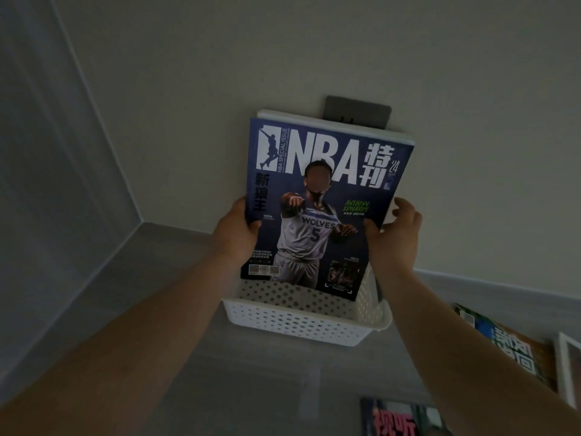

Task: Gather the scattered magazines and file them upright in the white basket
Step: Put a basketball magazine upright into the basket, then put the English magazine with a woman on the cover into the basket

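blue-covered basketball magazine point(323, 209), upright, its lower edge inside the white basket point(301, 325) by the wall. left hand point(234, 231) and right hand point(394, 231) clasp its side edges. risk: let go unsupported, the limp pages may slump or fan.

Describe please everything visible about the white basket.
The white basket looks like plastic, rectangular, with walls perforated by rows of small round holes and a plain rim. It sits on the grey floor against the wall, below a dark wall socket. The NBA magazine, held by both hands, stands upright in it, hiding much of the inside.
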Demonstrator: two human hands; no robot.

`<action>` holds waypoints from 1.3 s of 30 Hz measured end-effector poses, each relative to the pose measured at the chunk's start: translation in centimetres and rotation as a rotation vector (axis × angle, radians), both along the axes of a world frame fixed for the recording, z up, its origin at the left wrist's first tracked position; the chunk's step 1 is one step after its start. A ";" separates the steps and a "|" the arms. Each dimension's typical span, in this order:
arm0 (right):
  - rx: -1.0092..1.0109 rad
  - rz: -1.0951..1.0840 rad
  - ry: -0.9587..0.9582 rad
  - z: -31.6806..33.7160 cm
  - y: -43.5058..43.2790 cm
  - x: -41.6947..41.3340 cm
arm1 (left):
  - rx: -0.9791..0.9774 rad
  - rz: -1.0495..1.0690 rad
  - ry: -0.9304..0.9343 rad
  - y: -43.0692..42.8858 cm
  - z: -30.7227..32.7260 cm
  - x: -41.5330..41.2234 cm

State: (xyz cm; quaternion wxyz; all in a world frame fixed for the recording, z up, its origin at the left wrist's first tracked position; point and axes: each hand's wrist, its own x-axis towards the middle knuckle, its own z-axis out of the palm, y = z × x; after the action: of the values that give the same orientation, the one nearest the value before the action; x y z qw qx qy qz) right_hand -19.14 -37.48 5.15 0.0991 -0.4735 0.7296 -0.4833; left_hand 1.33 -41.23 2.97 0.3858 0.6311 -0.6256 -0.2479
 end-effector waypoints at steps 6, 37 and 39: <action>0.138 0.054 0.095 0.5 0.9 0.3 | 0.039 0.015 -0.052 1.0 -0.3 0.2; 0.792 0.049 0.470 -11.8 37.3 -15.0 | 0.693 0.005 0.653 30.5 -4.5 -13.7; 0.774 0.049 0.461 -11.9 37.3 -14.9 | 0.772 -0.088 0.633 31.2 -4.6 -14.2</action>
State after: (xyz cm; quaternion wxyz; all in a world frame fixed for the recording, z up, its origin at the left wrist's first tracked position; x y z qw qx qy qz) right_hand -34.05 -0.16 -6.76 0.1151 -0.5140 0.8483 -0.0544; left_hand -12.91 -10.02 -1.66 0.2841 0.5947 -0.3664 -0.6568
